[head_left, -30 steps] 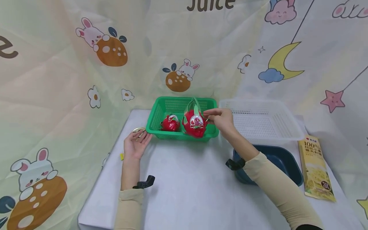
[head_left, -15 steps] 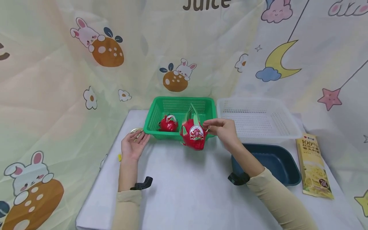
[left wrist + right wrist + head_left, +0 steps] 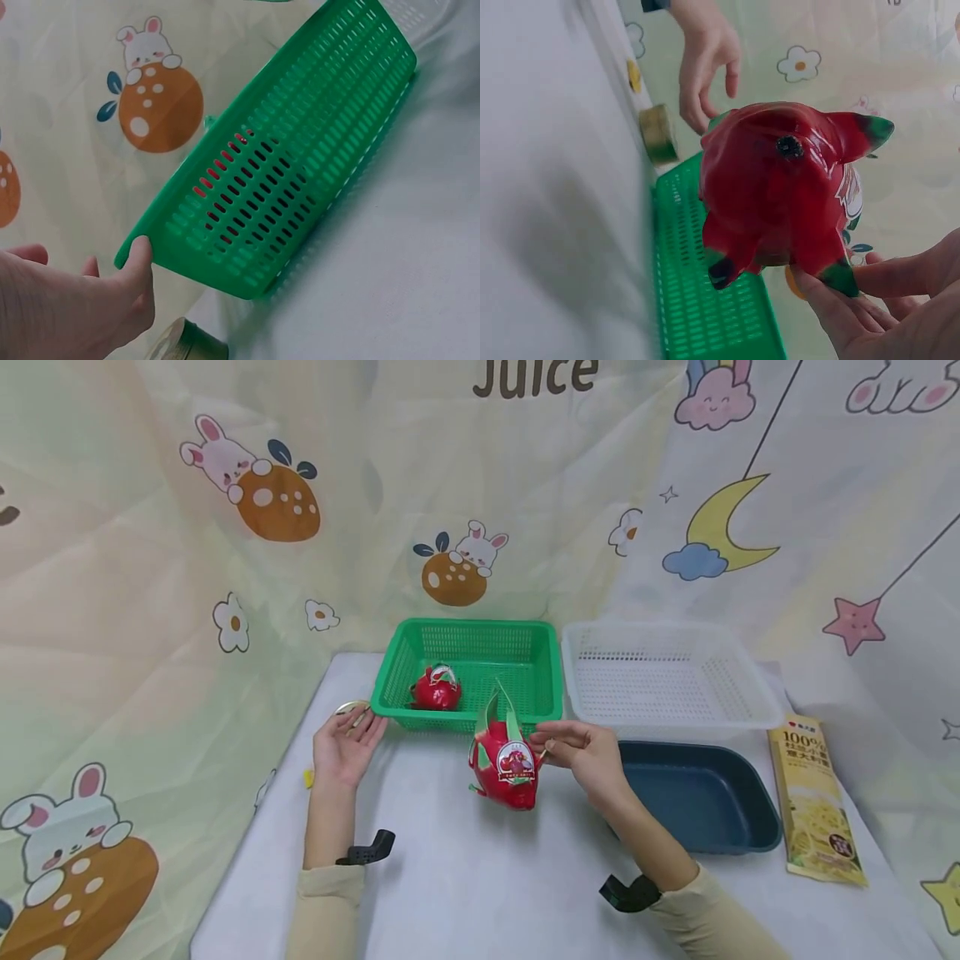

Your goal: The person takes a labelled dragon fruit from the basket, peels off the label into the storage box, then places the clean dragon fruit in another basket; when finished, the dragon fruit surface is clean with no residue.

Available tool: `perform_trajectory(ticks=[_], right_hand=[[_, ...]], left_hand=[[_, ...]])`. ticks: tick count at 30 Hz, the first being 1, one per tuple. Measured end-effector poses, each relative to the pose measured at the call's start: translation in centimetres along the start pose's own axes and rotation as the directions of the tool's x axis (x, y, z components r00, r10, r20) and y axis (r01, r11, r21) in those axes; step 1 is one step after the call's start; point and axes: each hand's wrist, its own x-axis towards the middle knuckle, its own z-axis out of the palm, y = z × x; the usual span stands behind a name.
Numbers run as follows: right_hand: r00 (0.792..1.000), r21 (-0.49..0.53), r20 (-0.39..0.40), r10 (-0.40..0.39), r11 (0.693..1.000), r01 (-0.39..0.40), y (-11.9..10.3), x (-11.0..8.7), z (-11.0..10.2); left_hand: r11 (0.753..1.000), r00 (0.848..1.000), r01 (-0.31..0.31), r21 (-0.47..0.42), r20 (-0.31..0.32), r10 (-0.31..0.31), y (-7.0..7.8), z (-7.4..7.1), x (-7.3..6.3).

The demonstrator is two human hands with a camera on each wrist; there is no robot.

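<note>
My right hand pinches a side scale of a red dragon fruit between thumb and fingers. The fruit has long green leaves and a round label, and hangs over the white cloth in front of the green basket. From the right wrist view, the glossy dragon fruit shows its base and green-tipped scales. My left hand, palm up with relaxed fingers, touches the left front corner of the green basket. Its fingertips meet the rim in the left wrist view. Inside the basket sits a smaller red dragon fruit.
A white perforated basket stands right of the green one. Before it are a dark blue basin and a yellow pasta packet. A can stands behind my left hand. A printed cloth hangs behind.
My right hand has brought the larger dragon fruit out of the green basket, toward me and over its front rim. The left hand has stayed at the basket's corner.
</note>
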Motion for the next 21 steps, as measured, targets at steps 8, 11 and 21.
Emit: perform_trajectory(ticks=[8,11,21], right_hand=[[0.999,0.080,-0.032,0.021,0.997,-0.018,2.4,-2.1,0.1],[0.998,0.099,-0.047,0.029,0.995,-0.024,3.3,-2.5,0.1],[0.995,0.149,-0.091,0.038,0.989,-0.024,5.8,-3.5,0.6]], left_hand=[[1.000,1.000,-0.005,0.024,-0.004,0.005,-0.2,0.0,-0.1],[1.000,1.000,-0.004,0.027,-0.005,0.004,-0.3,0.1,-0.2],[0.999,1.000,-0.024,0.026,-0.003,0.024,-0.4,0.0,-0.2]])
